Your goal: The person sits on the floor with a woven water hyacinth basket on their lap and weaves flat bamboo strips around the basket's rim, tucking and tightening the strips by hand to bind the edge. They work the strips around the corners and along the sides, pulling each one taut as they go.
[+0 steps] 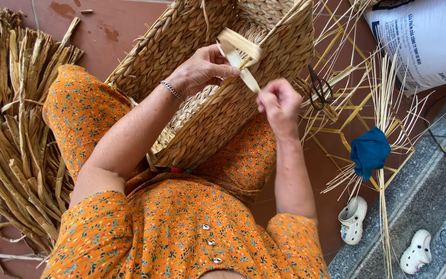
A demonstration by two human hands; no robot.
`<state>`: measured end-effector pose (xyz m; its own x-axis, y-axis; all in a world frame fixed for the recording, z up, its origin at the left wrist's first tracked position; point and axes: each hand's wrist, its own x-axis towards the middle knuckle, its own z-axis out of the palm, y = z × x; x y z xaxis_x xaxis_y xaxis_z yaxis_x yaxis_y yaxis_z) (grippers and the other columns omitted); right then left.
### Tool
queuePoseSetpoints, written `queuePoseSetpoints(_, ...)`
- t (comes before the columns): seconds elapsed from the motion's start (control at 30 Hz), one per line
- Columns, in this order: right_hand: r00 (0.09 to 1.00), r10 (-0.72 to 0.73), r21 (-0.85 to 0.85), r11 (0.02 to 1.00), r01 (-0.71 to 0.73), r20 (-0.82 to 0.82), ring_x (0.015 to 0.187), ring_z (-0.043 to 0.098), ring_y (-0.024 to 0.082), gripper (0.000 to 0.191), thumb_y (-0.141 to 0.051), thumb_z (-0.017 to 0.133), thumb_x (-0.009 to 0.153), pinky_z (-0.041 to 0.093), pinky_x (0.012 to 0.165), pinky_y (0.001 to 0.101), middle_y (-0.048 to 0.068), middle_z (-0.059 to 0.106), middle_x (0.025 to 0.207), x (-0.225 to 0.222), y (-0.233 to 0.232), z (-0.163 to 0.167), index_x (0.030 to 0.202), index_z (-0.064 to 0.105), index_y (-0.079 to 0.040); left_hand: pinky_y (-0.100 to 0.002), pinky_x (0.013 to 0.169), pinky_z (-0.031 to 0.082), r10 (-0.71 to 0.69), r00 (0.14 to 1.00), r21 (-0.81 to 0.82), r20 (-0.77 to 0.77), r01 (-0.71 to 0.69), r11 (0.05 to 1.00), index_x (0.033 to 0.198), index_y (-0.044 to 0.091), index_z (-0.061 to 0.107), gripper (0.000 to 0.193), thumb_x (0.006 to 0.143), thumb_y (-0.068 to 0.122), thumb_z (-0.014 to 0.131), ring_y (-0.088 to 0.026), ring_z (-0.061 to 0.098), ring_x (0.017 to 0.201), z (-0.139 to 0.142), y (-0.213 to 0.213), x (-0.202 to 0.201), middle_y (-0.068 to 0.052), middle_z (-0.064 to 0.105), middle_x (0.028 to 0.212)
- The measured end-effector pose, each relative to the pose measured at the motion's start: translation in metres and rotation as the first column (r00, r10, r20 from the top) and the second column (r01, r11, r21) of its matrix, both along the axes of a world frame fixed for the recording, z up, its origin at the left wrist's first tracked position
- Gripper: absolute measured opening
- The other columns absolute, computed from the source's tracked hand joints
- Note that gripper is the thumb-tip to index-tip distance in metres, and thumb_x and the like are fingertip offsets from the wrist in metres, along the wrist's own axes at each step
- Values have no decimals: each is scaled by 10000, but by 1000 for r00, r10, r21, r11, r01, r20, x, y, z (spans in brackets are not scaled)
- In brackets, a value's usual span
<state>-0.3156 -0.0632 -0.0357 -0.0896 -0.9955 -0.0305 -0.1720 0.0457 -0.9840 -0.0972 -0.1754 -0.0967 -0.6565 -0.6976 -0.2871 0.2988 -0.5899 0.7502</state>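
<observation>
While the woven basket rests tilted across the person's lap, both hands work at its near rim. The left hand lies on the rim with its fingers curled shut around a flat dried leaf strip, pinching it against the basket's edge. Just to the right, the right hand is closed in a loose fist, gripping the lower end of the same strip, which runs slanting between the two hands. A heap of dried leaves lies at the left on the tiled floor. To the right of the basket are black scissors, a wire frame with thin straw stalks, and a blue cloth. Farther right stands a white sack, and near right lie two white clogs.
</observation>
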Motion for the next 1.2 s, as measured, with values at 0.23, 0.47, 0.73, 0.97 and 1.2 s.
queuePoseSetpoints(0.23, 986, 156, 385, 915, -123, -55, 541, 564, 71, 73, -1, 560, 855, 467, 476, 230, 41, 637, 664, -70, 108, -3, 813, 620, -4, -222, 694, 559, -36, 998, -111, -49, 30, 993, 1239, 144, 650, 428, 862, 113, 851, -56, 643, 809, -3, 1, 6, 34, 682, 923)
queuePoseSetpoints(0.47, 806, 354, 641, 766, 41, -475, 569, 509, 69, 78, -74, 711, 777, 432, 505, 286, 13, 583, 603, -78, 177, -14, 738, 664, -26, -220, 812, 609, -26, 1000, -229, 4, 26, 973, 1174, 98, 699, 262, 932, 120, 796, -56, 674, 876, -2, 4, 7, 18, 705, 967)
queuePoseSetpoints(0.73, 668, 412, 403, 897, -180, -620, 860, 657, 171, 433, -231, 829, 754, 543, 775, 339, 74, 704, 991, -47, 126, 43, 1133, 692, -71, -230, 743, 585, 190, 923, -596, 335, 51, 801, 1073, 41, 753, 137, 975, 137, 753, -68, 649, 800, 6, 15, -2, -34, 736, 917)
queuePoseSetpoints(0.97, 894, 101, 86, 994, -70, -437, 589, 561, 69, 248, -250, 721, 1013, 441, 507, 266, 0, 620, 656, 7, 30, -9, 889, 672, -41, -286, 638, 546, 439, 825, -802, 357, 29, 597, 1079, 13, 706, 177, 952, 122, 761, -125, 642, 688, 21, 44, -3, -73, 694, 819)
queuePoseSetpoints(1.2, 889, -9, -91, 995, -37, -458, 457, 466, 44, 427, -227, 661, 1053, 337, 407, 277, -36, 506, 528, 20, 50, -43, 676, 551, -59, -327, 584, 543, 503, 787, -829, 358, 19, 559, 888, 33, 634, 180, 958, 113, 779, -178, 672, 672, 12, 52, -6, -76, 687, 780)
